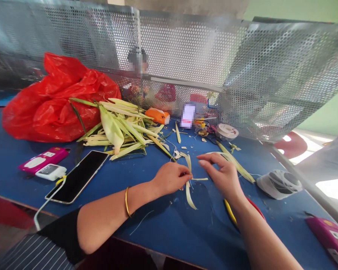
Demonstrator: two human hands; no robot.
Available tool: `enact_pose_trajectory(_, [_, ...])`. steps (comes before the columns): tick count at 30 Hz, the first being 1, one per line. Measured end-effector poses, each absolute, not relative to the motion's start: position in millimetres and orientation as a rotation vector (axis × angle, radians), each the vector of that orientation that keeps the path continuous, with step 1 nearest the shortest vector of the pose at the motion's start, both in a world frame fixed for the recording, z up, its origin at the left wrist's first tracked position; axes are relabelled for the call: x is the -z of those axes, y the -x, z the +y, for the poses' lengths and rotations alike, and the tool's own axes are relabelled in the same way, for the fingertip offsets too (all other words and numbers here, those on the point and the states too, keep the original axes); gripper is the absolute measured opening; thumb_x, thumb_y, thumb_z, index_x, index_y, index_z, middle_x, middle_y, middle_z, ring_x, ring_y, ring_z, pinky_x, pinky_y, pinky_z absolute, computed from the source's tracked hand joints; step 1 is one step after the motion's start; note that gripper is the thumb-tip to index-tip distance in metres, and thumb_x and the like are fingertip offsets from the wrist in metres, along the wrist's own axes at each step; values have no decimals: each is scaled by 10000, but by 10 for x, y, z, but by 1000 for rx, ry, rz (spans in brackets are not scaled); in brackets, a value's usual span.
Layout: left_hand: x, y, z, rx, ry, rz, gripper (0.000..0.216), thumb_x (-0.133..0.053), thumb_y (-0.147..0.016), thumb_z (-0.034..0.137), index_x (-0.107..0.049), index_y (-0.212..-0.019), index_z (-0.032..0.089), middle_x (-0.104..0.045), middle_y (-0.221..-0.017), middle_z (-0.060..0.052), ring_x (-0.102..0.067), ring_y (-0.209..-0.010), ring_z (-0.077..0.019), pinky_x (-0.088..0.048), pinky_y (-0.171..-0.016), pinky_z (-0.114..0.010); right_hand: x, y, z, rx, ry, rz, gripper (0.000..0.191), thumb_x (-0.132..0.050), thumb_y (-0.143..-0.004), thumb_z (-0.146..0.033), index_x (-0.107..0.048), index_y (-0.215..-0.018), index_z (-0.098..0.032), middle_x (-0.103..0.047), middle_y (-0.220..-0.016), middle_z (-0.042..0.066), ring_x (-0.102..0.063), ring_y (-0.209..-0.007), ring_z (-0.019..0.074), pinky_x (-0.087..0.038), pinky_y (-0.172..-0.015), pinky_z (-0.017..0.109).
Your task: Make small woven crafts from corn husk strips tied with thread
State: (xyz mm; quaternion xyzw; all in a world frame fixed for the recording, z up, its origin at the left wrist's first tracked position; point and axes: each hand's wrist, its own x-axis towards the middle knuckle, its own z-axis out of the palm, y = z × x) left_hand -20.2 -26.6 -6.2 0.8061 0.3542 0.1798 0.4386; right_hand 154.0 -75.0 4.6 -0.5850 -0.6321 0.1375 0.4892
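Note:
My left hand (173, 178) is closed in a pinch on a thin pale corn husk strip (190, 198), which sticks out above and below the fingers. A short side piece of husk points right from the same spot. Just to the right is my right hand (222, 172), its thumb and index fingertips close together. Whether a fine thread runs between them I cannot make out. Beyond the right hand lies a longer green husk (242, 168). Under the right forearm show the yellow and red handles of a tool (230, 213); its head is hidden.
A husk pile (111, 127) lies beside a red plastic bag (67, 101) on the blue table (157, 228). A dark phone (79, 176), magenta power bank (43, 163), orange tissue pack (157, 116), white spool (227, 131) and wrapped roll (278, 183) surround the hands. Perforated metal panels (186, 48) stand behind.

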Motion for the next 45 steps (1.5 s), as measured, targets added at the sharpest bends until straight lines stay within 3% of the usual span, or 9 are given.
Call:
enact_pose_trajectory(3, [71, 199, -295, -387, -2149, 886, 278, -514, -860, 332, -680, -688, 191, -631, -543, -8, -641, -588, -167, -389, -568, -231, -32, -1448, -779, -367, 1403, -1770, 108, -693, -795, -330, -720, -791, -225, -566, -651, -21, -538, -633, 145, -420, -646, 282])
enact_pose_trajectory(6, [88, 184, -295, -407, -2093, 896, 293, -530, -851, 366, -647, -648, 190, -603, -516, -2, -624, -552, -163, -374, -548, -233, -34, -1368, -831, -280, 1374, -1740, 186, -608, -869, -285, -646, -701, -216, -590, -658, -14, -549, -651, 144, -421, -662, 277])
enact_pose_trajectory(15, [43, 138, -222, -603, -1071, 850, 164, -619, -754, 309, -607, -699, 155, -596, -608, 15, -573, -534, -94, -365, -529, -199, 23, -1289, -880, 312, 1327, -1952, 121, -535, -927, -198, -635, -859, -195, -700, -756, 18, -622, -715, 174, -406, -810, 353])
enact_pose_trajectory(22, [-31, 164, -257, -622, -929, 776, 199, -650, -725, 311, -711, -838, 159, -633, -712, -14, -584, -678, -131, -454, -664, -259, 11, -1285, -884, 506, 1339, -2083, 168, -535, -912, -159, -684, -915, -237, -722, -833, 21, -620, -822, 190, -366, -909, 398])
enact_pose_trajectory(27, [37, 151, -237, -672, -901, 790, 255, -715, -684, 284, -707, -884, 126, -608, -678, -1, -550, -626, -106, -454, -669, -259, 25, -1289, -886, 575, 1301, -2187, 144, -560, -911, -180, -686, -961, -227, -715, -892, 30, -602, -893, 205, -344, -966, 413])
enact_pose_trajectory(30, [78, 138, -229, -717, -863, 813, 272, -720, -673, 233, -698, -923, 126, -618, -676, 2, -553, -613, -102, -450, -658, -253, 34, -1267, -894, 572, 1245, -2196, 125, -591, -912, -259, -676, -996, -222, -699, -877, 35, -594, -877, 209, -348, -965, 412])
enact_pose_trajectory(36, [91, 123, -264, -776, -853, 808, 211, -718, -675, 197, -706, -871, 122, -640, -696, -5, -566, -630, -94, -424, -637, -217, 127, -1161, -858, 645, 1178, -2290, 224, -472, -926, -92, -669, -989, -177, -674, -833, 50, -577, -765, 192, -382, -862, 373])
enact_pose_trajectory(41, [127, 121, -255, -758, -864, 773, 236, -748, -644, 207, -719, -859, 114, -646, -691, -7, -552, -621, -87, -408, -621, -207, 155, -1126, -856, 498, 1102, -2196, 205, -492, -932, -117, -657, -840, -197, -681, -798, 30, -605, -744, 168, -391, -849, 352])
enact_pose_trajectory(45, [121, 123, -229, -760, -932, 751, 253, -768, -660, 253, -734, -876, 125, -655, -703, -5, -558, -609, -85, -443, -669, -236, 120, -1229, -840, -37, 1301, -1734, 172, -568, -910, -262, -651, -770, -209, -672, -744, 11, -605, -714, 163, -430, -733, 309])
